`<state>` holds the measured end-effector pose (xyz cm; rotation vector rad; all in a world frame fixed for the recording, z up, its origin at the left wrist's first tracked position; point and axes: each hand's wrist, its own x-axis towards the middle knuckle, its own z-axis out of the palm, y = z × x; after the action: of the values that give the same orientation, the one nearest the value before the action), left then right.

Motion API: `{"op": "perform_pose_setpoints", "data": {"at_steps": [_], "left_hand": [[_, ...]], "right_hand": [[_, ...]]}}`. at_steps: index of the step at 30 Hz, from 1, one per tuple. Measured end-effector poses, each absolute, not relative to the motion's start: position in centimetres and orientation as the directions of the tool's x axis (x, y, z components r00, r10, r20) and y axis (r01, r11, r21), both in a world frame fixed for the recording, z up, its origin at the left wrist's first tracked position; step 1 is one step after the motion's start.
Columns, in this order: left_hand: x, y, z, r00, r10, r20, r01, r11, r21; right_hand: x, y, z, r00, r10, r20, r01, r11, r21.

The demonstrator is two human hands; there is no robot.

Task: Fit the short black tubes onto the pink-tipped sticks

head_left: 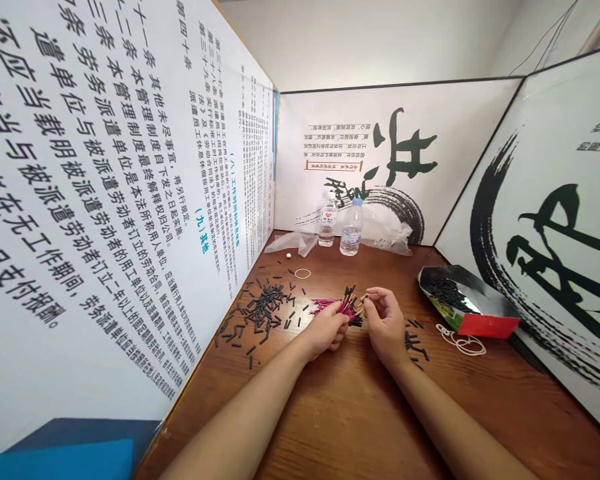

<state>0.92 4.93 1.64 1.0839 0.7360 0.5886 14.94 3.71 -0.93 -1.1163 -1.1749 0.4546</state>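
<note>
My left hand [326,331] is closed around a bundle of thin sticks [349,308], pink toward the hand, with yellowish parts and black ends fanning outward. Close against the bundle's right side, my right hand [384,321] pinches a small dark piece [365,298] between thumb and fingertips; its exact shape is too small to tell. More pink sticks [321,305] lie on the table just behind my left hand, partly hidden by it. A loose pile of short black tubes [267,305] spreads to the left, and several more black tubes [414,343] lie by my right wrist.
An open bag [470,301] of black pieces stands on the right, with pale rubber bands [463,341] before it. Two water bottles [351,230] and clear plastic bags [387,235] are at the back. Printed panels [310,113] enclose the brown table [325,420]. A band [303,273] lies behind the sticks.
</note>
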Motion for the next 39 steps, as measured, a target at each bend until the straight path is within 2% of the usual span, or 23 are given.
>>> {"op": "perform_pose_setpoints", "data": {"at_steps": [7,29,39], "left_hand": [[1.10,5.00,1.42,0.575,0.782,-0.238,-0.090,0.350,0.932],[0.97,5.15,1.15,0.603,0.775,-0.189,-0.154,0.345,0.926],[0.91,5.06,1.18,0.626,0.750,-0.215,-0.093,0.346,0.934]], "right_hand": [[14.86,3.83,-1.15,0.356,0.822,0.444,0.191,0.401,-0.896],[14.95,4.13,-1.44,0.238,0.872,0.427,0.340,0.337,-0.878],[14.86,3.74,-0.83,0.332,0.861,0.385,0.172,0.346,-0.922]]}}
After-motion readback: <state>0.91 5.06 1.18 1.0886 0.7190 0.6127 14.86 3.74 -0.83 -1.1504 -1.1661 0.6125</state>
